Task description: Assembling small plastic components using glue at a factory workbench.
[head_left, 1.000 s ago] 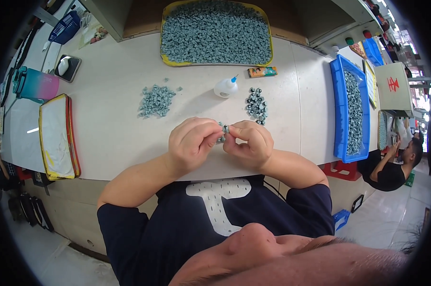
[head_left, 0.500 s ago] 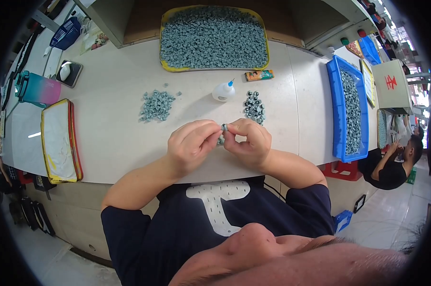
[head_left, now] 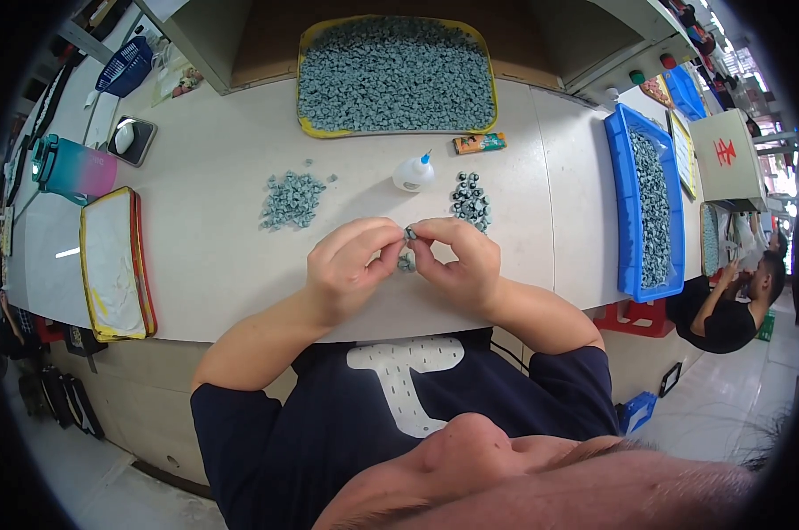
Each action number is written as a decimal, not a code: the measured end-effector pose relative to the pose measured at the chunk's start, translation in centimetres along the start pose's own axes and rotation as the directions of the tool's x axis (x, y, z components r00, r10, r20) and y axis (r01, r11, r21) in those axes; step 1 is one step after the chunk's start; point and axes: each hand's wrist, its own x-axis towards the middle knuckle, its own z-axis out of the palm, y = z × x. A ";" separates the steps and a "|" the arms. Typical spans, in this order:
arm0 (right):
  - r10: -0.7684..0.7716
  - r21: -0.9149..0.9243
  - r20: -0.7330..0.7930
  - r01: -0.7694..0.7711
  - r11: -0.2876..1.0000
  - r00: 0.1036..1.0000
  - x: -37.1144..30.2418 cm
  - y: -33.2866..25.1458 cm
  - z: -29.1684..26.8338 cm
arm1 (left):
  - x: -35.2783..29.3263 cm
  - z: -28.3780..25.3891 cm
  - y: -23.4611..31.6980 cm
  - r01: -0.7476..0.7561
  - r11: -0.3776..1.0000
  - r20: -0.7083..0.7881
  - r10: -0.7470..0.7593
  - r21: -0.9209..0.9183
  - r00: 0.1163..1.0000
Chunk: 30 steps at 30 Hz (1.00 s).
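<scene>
Between the fingertips of my left hand [head_left: 351,265] and my right hand [head_left: 461,261] is a small grey-green piece [head_left: 410,234] with a dark part; both hands pinch it just above the table. A few more grey-green pieces [head_left: 406,262] lie right under it. Left of my hands is a loose pile of grey-green pieces [head_left: 293,200]. To the right sits a group of pieces with shiny dark round tops [head_left: 470,201]. A white squeeze bottle [head_left: 413,174] with a blue tip stands upright beyond my hands.
A yellow-rimmed tray [head_left: 329,133] full of grey-green pieces lies at the back, near a small orange-green box [head_left: 480,143]. A blue bin [head_left: 627,221] is at right. Stacked trays [head_left: 117,265], a teal-pink bottle [head_left: 74,168] and a phone [head_left: 133,141] are at left. A co-worker [head_left: 731,305] sits far right.
My hands have shifted very slightly and turned the small piece between the fingertips. More of the pieces under them shows now. The whole view has moved a little.
</scene>
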 end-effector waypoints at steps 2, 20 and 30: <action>-0.007 0.003 -0.003 0.007 1.000 1.000 0.0 0.3 0.1 | 0.1 0.0 -0.2 0.000 1.000 -0.002 0.000 0.000 1.000; 0.152 0.189 0.055 -0.160 0.969 0.987 1.0 2.7 -2.0 | 1.5 -2.3 -2.3 0.317 0.945 0.347 -0.270 -0.084 0.898; 0.359 0.176 0.028 -0.358 0.917 0.933 1.5 3.9 -2.2 | 3.8 -7.2 -4.3 0.381 0.912 0.298 -0.409 0.149 0.862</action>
